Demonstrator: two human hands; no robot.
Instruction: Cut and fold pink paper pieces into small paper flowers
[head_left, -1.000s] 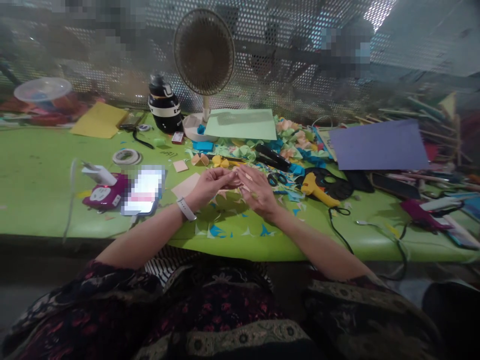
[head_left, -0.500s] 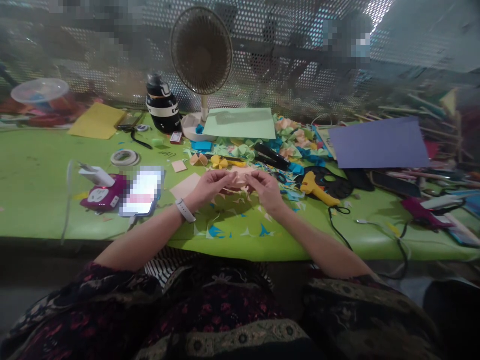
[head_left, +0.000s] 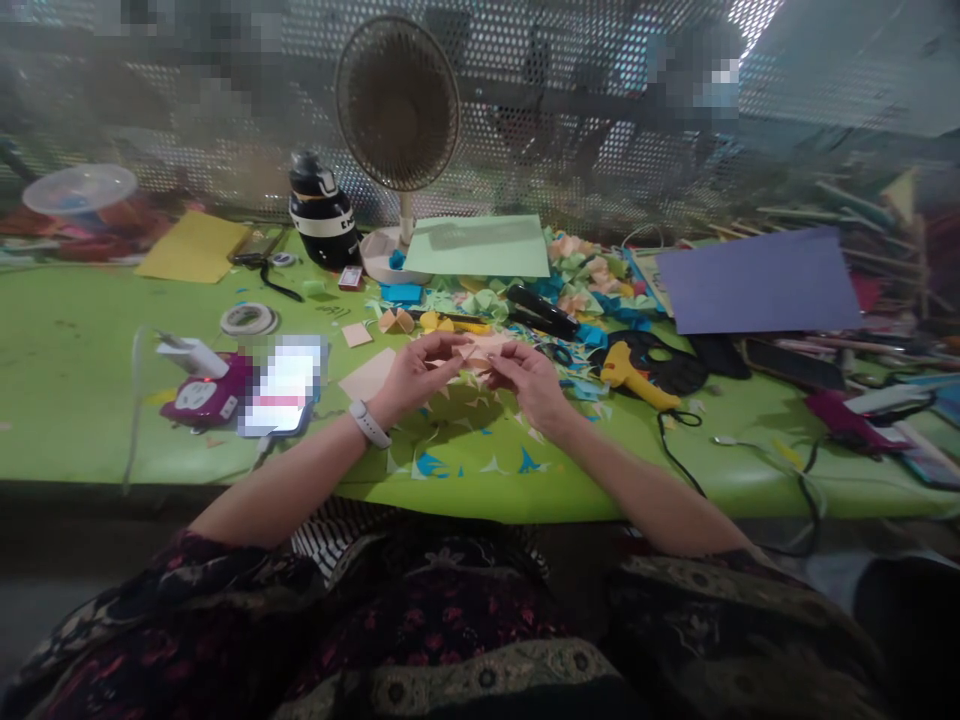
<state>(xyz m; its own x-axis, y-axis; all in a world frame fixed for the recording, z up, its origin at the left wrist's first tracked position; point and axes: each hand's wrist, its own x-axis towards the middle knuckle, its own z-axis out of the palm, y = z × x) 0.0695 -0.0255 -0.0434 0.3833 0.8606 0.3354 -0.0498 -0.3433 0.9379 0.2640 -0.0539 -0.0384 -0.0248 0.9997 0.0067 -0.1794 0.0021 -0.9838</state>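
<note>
Both of my hands meet above the green table (head_left: 90,340), pinching a small peach paper piece (head_left: 484,350) between them. My left hand (head_left: 416,372), with a white watch band on its wrist, holds the paper's left side with closed fingers. On the paper's right side my right hand (head_left: 529,378) is closed as well. Beneath the hands lie green paper shapes and blue and white paper scraps (head_left: 465,440). A flat peach paper square (head_left: 367,376) lies just left of my left hand.
A phone (head_left: 281,385) and a magenta device (head_left: 202,395) lie at the left. A yellow glue gun (head_left: 634,375), black scissors (head_left: 559,352), folded paper pieces (head_left: 585,270), a purple sheet (head_left: 757,282), a light green sheet (head_left: 480,246), a fan (head_left: 397,110) and a black bottle (head_left: 322,215) stand behind.
My right hand, flat and spread over the paper a second ago, has closed on it. Both hands now hold the peach piece slightly lifted off the table.
</note>
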